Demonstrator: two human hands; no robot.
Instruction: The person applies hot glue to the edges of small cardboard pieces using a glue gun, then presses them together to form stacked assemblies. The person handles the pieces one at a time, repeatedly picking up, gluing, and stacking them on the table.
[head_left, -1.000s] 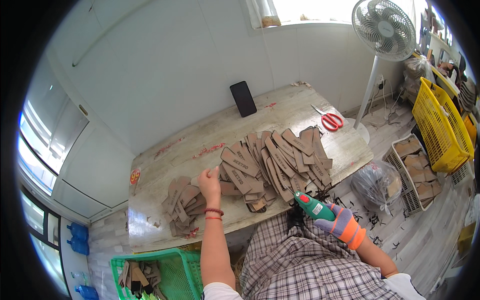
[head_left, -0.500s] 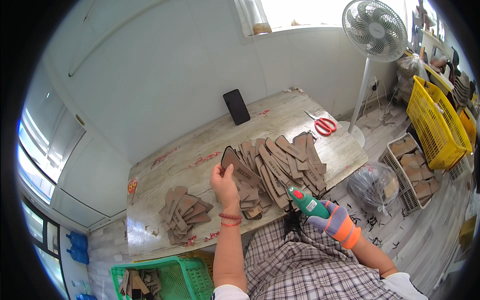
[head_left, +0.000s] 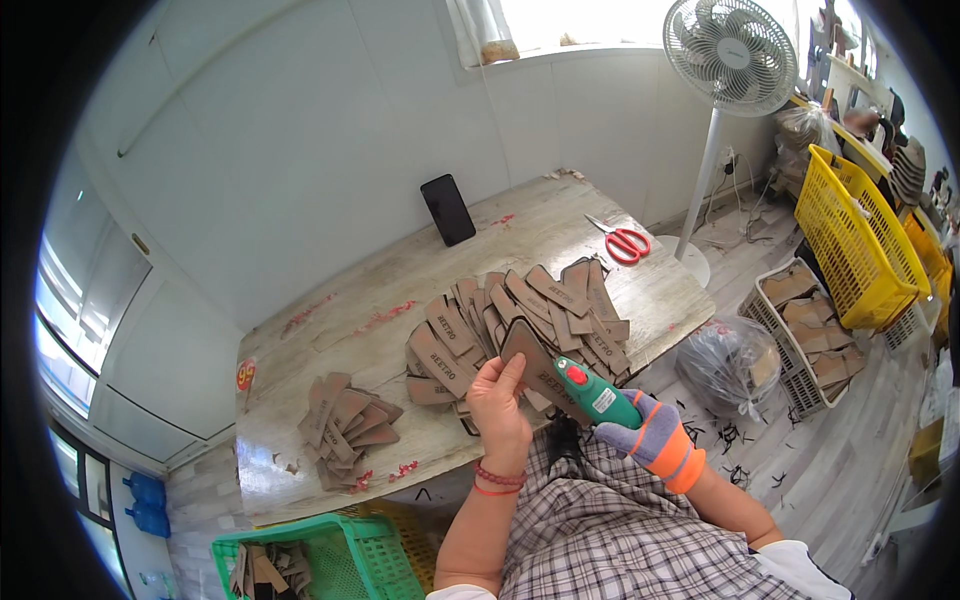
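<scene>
Between its thumb and fingers my left hand (head_left: 501,408) pinches a flat brown piece with a dark edge and printed letters (head_left: 530,362), raised over the table's near edge. My gloved right hand (head_left: 652,440) wraps round a green handheld power tool with a red button (head_left: 603,397). The tool's front end meets the right side of the piece in view; its tip is hidden. Behind my left hand lies a wide heap of similar brown pieces (head_left: 440,360). A smaller pile of brown pieces (head_left: 340,420) sits on the table's left part.
Red-handled scissors (head_left: 625,245) and a black phone (head_left: 448,210) are on the worn table (head_left: 290,350). Below at left stands a green basket (head_left: 350,545) with brown pieces. A plastic bag (head_left: 735,365), a crate (head_left: 795,365), a yellow basket (head_left: 860,250) and a fan (head_left: 733,55) stand right.
My left hand has brought the brown piece rightward and toward me, so it now meets the tool. The tool's thin tip showed before and is now hidden. The view has shifted slightly.
</scene>
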